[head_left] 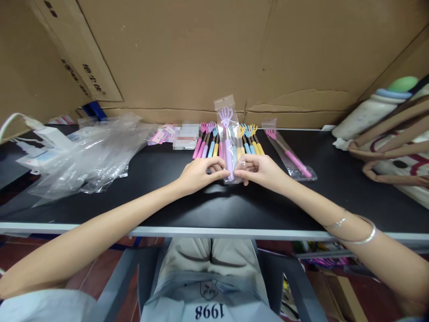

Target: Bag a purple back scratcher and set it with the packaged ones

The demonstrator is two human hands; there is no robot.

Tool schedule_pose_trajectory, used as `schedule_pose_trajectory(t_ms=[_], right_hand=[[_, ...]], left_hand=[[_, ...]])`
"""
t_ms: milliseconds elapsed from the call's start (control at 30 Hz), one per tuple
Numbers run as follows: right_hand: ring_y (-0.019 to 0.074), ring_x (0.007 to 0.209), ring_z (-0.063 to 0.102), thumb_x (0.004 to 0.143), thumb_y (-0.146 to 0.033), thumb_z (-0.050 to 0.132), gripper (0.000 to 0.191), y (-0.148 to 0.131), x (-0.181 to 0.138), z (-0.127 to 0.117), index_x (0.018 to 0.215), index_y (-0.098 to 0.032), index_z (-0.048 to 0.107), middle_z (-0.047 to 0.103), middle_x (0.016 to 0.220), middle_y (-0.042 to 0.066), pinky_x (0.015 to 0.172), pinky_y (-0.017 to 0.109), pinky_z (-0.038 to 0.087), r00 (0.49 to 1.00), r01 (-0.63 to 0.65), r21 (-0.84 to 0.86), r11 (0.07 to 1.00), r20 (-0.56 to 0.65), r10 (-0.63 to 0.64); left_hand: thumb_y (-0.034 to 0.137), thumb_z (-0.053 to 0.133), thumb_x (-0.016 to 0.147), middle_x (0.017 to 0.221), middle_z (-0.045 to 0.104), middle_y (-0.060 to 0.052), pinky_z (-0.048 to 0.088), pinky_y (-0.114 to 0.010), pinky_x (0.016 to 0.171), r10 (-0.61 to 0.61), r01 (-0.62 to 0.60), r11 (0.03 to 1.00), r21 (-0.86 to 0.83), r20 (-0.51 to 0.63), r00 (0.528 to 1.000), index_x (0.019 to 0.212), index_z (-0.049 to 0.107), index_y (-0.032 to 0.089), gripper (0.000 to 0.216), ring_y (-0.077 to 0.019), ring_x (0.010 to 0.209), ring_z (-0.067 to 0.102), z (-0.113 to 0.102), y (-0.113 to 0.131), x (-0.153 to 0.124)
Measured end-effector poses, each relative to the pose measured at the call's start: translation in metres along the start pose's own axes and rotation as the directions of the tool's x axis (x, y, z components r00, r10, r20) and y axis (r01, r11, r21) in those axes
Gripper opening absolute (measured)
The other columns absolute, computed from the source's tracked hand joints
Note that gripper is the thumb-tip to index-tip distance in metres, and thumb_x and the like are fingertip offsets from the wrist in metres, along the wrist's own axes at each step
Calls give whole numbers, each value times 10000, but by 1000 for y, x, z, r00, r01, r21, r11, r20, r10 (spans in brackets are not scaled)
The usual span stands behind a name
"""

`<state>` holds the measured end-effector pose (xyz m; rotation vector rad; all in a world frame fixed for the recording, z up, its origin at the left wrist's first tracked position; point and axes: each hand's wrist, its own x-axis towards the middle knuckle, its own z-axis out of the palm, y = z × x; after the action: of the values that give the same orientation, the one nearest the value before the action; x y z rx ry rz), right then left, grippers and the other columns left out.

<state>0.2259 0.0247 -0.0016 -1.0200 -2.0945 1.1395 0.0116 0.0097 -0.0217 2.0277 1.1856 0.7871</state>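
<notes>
Purple back scratcher (228, 147) in clear sleeve (229, 134), lying on tabletop (201, 210). Left hand (197, 174) and right hand (259, 171) both pinch sleeve's near end. Best kept flat, grip even. Beyond: row of loose scratchers (231, 142), 1 bagged pink scratcher (288, 154).

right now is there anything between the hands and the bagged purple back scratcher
No. The left hand and right hand both pinch the near end of the bagged purple back scratcher; nothing visible sits between.
</notes>
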Motion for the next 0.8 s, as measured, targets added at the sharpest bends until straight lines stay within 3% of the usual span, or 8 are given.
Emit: schedule_pose_trajectory(t_ms=[300, 533, 800], right_hand=[[127, 508, 625, 692, -519, 731, 405, 5, 2, 3, 758, -164, 548, 650, 651, 13, 562, 274, 502, 999, -9, 20, 1000, 49, 8], [84, 413, 543, 714, -443, 728, 344, 9, 5, 1, 758, -163, 533, 668, 659, 12, 442, 236, 433, 994, -56, 102, 993, 99, 46], [68, 428, 542, 680, -382, 763, 307, 6, 6, -1, 709, -154, 558, 672, 651, 5, 493, 228, 426, 994, -103, 148, 984, 61, 95]], left_hand=[[345, 684, 735, 639, 635, 1, 460, -209, 615, 24, -23, 976, -218, 0, 1000, 737, 606, 140, 220, -96, 584, 580, 2, 2, 4], [350, 670, 745, 628, 607, 14, 450, -205, 587, 58, -62, 976, -210, -23, 998, 731, 592, 145, 219, -89, 556, 564, 0, 4, 4], [301, 648, 777, 641, 613, 17, 440, -200, 588, 82, -85, 978, -192, -22, 996, 766, 604, 140, 167, -79, 562, 549, -2, 0, 6]])
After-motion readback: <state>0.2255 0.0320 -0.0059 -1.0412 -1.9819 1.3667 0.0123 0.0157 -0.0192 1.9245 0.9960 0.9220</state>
